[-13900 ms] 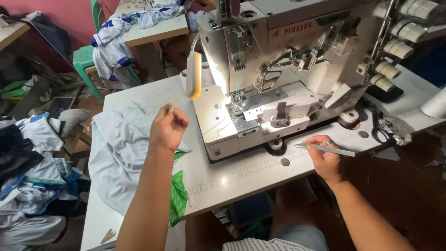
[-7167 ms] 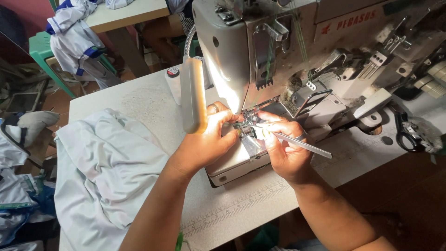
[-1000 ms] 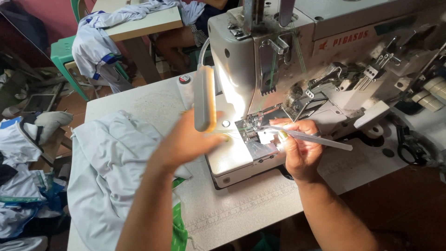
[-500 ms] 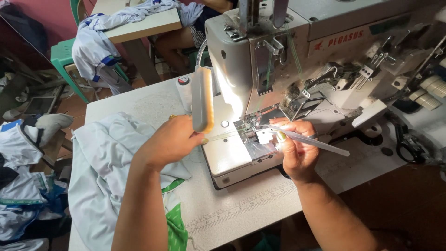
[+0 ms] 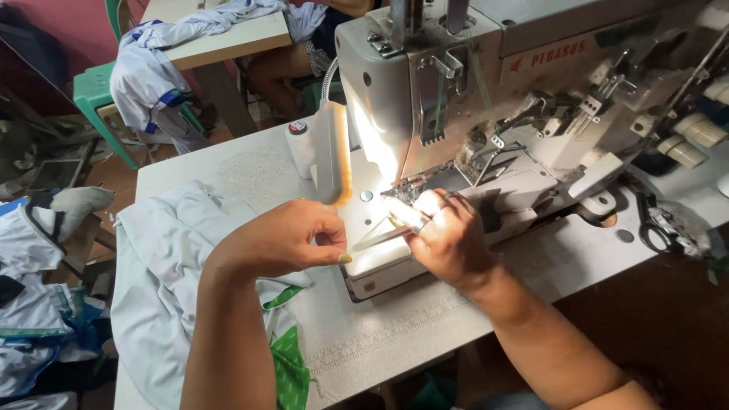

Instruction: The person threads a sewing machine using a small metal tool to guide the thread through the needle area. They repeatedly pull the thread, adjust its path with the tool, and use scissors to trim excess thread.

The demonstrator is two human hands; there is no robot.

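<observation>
The right hand (image 5: 448, 239) is closed around a pair of metal tweezers (image 5: 380, 231), tips pointing left over the lit bed of the industrial sewing machine (image 5: 486, 114), just near the needle area. The left hand (image 5: 292, 239) hovers left of the tweezer tips, fingers curled with thumb and forefinger pinched; whether it grips thread cannot be told. White garments (image 5: 175, 266) lie on the desk (image 5: 425, 334) to the left.

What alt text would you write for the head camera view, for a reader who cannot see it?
Two bare hands work at the lit bed of an industrial sewing machine on a grey table: the right hand holds thin metal tweezers near the needle area, the left hand hovers beside them under a small lamp. White garments lie at the left.
</observation>
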